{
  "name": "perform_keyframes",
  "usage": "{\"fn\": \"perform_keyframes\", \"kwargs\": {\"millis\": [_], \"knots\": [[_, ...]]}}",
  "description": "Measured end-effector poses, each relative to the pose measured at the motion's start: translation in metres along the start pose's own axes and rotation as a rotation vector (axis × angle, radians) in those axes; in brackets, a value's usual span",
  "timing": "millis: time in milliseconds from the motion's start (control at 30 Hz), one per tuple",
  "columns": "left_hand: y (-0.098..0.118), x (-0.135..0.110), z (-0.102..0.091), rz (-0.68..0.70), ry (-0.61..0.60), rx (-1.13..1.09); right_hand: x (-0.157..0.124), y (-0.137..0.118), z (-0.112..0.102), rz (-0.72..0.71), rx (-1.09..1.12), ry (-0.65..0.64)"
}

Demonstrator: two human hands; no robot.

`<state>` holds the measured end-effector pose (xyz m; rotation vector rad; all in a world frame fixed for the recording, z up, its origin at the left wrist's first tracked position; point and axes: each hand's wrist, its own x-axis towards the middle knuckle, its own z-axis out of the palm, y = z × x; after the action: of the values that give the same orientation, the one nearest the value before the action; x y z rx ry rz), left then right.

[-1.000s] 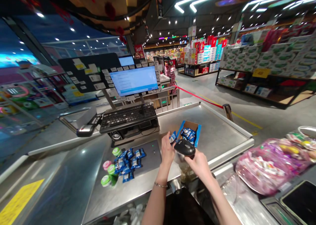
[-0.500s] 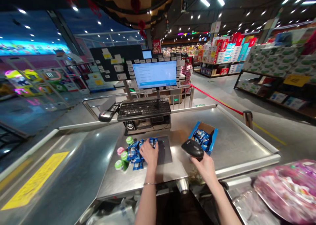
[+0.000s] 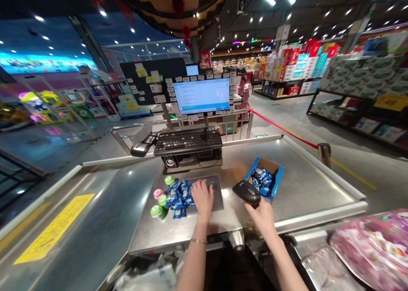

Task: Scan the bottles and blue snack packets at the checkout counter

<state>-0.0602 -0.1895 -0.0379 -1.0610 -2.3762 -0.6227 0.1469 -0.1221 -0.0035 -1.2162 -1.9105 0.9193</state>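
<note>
In the head view my right hand [image 3: 263, 216] grips a black handheld barcode scanner [image 3: 246, 192], its head pointing up and left. Behind the scanner is a blue-edged cardboard box [image 3: 278, 182] with several blue snack packets [image 3: 262, 178] inside. My left hand [image 3: 203, 199] is palm down over the dark flat plate [image 3: 217, 193] in the counter, fingers spread. Its left side borders a loose pile of blue packets [image 3: 179, 197]; whatever lies under the palm is hidden. Small round tubs with green lids [image 3: 156, 211] and one pink lid [image 3: 157, 193] stand left of the pile.
Beyond the pile are a black keyboard [image 3: 188, 140] and a lit monitor [image 3: 202, 95] ringed with small labels. A card terminal [image 3: 140, 148] is left of the keyboard. Pink packages [image 3: 374, 244] lie at the lower right. A metal rim [image 3: 321, 214] edges the counter.
My left hand has shifted right, off the blue packets and onto the dark plate beside them. My right hand still holds the scanner, almost in place. The view has turned slightly.
</note>
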Motion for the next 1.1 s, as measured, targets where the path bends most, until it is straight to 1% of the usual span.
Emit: {"fn": "perform_keyframes", "kwargs": {"millis": [100,200,267,367,433,500,567,667,800,933,1100], "knots": [[0.054,-0.001,-0.002,0.15,-0.016,-0.18,0.005,0.01,-0.013,0.047,0.063,0.143],[0.102,-0.003,0.002,0.252,-0.072,-0.327,0.012,0.025,-0.032,0.105,0.111,0.278],[0.127,-0.003,0.009,0.303,-0.146,-0.409,0.017,0.037,-0.045,0.147,0.123,0.337],[0.156,0.003,0.028,0.349,-0.287,-0.491,0.024,0.053,-0.062,0.207,0.12,0.392],[0.174,0.012,0.044,0.353,-0.395,-0.458,0.028,0.061,-0.071,0.233,0.113,0.416],[0.191,0.023,0.06,0.33,-0.506,-0.326,0.031,0.067,-0.078,0.245,0.111,0.438],[0.206,0.033,0.076,0.297,-0.584,-0.192,0.034,0.07,-0.084,0.238,0.124,0.461],[0.222,0.044,0.096,0.25,-0.627,-0.11,0.036,0.072,-0.091,0.22,0.143,0.493],[0.228,0.046,0.111,0.232,-0.629,-0.057,0.038,0.078,-0.096,0.241,0.14,0.5],[0.228,0.037,0.115,0.242,-0.586,-0.022,0.04,0.082,-0.097,0.268,0.15,0.483],[0.231,0.028,0.11,0.284,-0.53,-0.008,0.038,0.079,-0.097,0.239,0.184,0.458]]}}
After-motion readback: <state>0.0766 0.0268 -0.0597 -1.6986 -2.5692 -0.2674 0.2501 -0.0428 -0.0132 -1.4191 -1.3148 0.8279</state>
